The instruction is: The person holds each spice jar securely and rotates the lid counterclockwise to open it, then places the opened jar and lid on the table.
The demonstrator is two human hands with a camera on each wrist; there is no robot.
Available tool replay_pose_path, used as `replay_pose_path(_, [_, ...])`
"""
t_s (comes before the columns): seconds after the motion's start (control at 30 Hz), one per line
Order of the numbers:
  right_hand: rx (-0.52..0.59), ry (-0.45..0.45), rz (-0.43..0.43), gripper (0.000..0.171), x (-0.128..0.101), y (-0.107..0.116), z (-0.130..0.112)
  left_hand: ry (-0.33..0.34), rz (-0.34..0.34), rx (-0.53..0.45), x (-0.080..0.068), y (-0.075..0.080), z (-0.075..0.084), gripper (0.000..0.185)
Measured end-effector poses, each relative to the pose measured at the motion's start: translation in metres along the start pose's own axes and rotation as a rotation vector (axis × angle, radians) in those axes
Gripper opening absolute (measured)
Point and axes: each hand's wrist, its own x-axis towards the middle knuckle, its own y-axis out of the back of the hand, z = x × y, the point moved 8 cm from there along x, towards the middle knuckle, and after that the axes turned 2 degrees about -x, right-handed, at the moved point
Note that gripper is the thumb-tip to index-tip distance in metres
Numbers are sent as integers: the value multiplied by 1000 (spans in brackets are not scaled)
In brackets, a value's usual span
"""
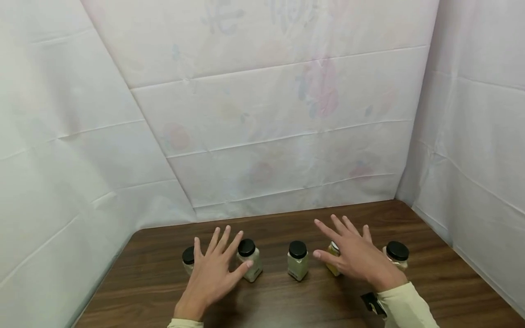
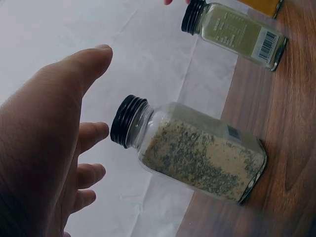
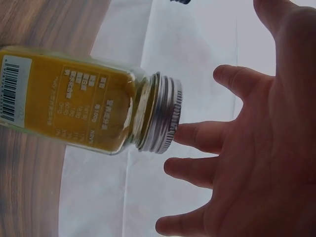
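Both hands are hovering flat over a row of spice jars, fingers spread and holding nothing, so it reads as the reach-and-pick-a-jar stage rather than any actual grab. Nearest the camera, the person's left hand (image 1: 213, 269) floats at about 7 o'clock on the wooden table (image 1: 287, 305), palm down, between two jars: a mostly hidden black-capped jar (image 1: 188, 258) just past its pinky side and the speckled herb jar (image 1: 249, 259) just beside its thumb. The left wrist view shows that jar up close (image 2: 197, 153) with beige, flecked contents and a black lid, thumb near the cap but not touching it. The right hand (image 1: 354, 253) hangs at about 5 o'clock, loose and released, right above the yellow spice jar (image 1: 334, 259); from the right wrist camera that jar (image 3: 84, 98) has a silver threaded neck with no dark cap showing, fingers close to it but apart. Between the hands sits a pale green jar (image 1: 297, 260), and off at 3 o'clock another black-capped jar (image 1: 397, 255). Farthest back is a wrinkled white sheet backdrop (image 1: 262, 114) with faint floral print. Best guess, the next move means dropping each hand and curling fingers round a jar body; the yellow one looks open-topped, so it should stay upright.
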Motion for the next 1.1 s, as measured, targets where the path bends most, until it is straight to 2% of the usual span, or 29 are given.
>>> replay_pose_path(0.4, [-55,23,5,73,-12,-6,3,-56,3,-25,3,-2,20,76])
replay_pose_path(0.67, [-59,106,67,68,-14,-6,-1,-148,115,4,1,3,30,68])
replay_pose_path(0.9, [-31,164,121,65,-22,1,-6,-180,119,-27,0,0,37,62])
replay_pose_path(1.1, [5,199,121,63,-25,0,-14,-201,146,-28,-1,3,41,59])
